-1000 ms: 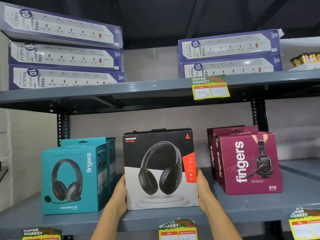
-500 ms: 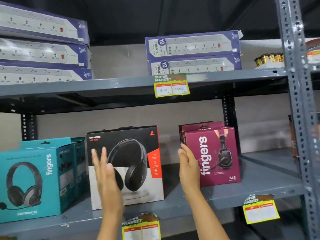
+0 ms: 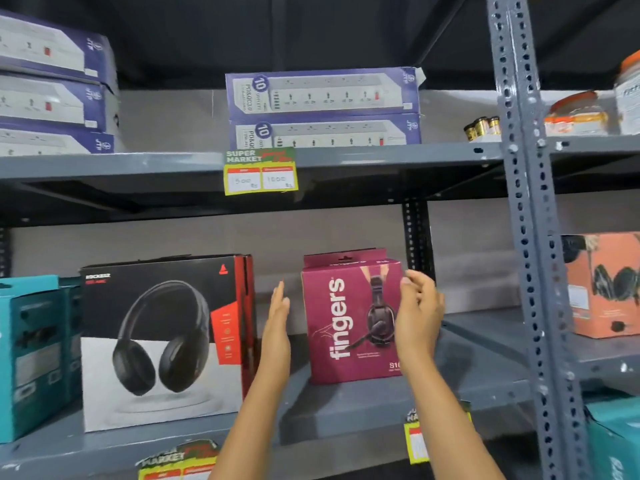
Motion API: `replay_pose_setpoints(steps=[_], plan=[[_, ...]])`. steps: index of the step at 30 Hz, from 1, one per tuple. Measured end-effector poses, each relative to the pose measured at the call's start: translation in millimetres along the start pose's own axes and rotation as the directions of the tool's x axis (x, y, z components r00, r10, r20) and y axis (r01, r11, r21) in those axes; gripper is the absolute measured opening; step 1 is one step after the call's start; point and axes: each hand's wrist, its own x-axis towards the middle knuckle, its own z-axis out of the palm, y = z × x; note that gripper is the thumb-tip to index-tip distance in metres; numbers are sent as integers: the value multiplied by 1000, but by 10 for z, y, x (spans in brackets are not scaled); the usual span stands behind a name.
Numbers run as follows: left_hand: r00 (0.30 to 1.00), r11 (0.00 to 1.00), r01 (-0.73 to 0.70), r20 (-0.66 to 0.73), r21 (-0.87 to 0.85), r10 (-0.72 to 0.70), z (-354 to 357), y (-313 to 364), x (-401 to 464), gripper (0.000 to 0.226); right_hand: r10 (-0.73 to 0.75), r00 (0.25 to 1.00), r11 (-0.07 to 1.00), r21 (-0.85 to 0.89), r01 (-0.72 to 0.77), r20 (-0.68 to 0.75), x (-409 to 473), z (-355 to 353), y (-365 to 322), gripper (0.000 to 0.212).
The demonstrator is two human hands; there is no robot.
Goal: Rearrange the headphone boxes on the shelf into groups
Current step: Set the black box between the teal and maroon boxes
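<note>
A maroon "fingers" headphone box stands on the grey middle shelf, with another maroon box behind it. My left hand is flat and open just left of it, not touching. My right hand is open in front of the box's right edge, fingers spread; contact is unclear. A black and white headphone box stands to the left. Teal "fingers" boxes sit at the far left.
Blue power-strip boxes are stacked on the upper shelf, with more at the left. A perforated grey upright post stands at the right. Beyond it sit an orange headphone box, jars and a teal box.
Both hands let go of the black and white box and moved right to either side of the maroon box. The view has panned right and closer.
</note>
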Motion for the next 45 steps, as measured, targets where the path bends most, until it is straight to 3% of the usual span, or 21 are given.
replay_pose_setpoints(steps=[2,4,5,7,9,11,19,30,41,45], plan=[[981,982,186,-50,10,-186,18,-207,182,50,82,997,996,-23,-82,4,242,-116,260,29],[922,922,383,-40,-52,-385,49,-391,313,54,266,960,964,-32,-264,85,408,-187,518,39],[892,889,451,3,-78,-452,76,-463,351,55,401,904,915,-20,-403,148,462,-195,648,45],[861,858,509,49,-70,-507,145,-551,397,54,651,701,735,-13,-678,292,516,-165,870,60],[842,839,540,31,-68,-539,221,-623,436,50,705,562,647,-67,-760,431,541,-118,1004,65],[831,828,555,12,-83,-556,272,-685,478,50,676,526,667,-126,-734,516,583,-45,1079,59],[822,840,536,-178,-85,-542,122,-665,488,50,630,482,705,-188,-684,609,556,216,1103,49],[865,869,479,-100,-120,-491,149,-679,174,42,601,498,719,-150,-678,625,488,-43,1065,53],[857,852,498,-60,-161,-512,167,-638,143,54,635,555,716,-139,-684,538,438,-53,994,49],[863,864,470,-112,-182,-493,180,-599,106,51,670,581,683,-76,-727,462,393,-73,946,46]])
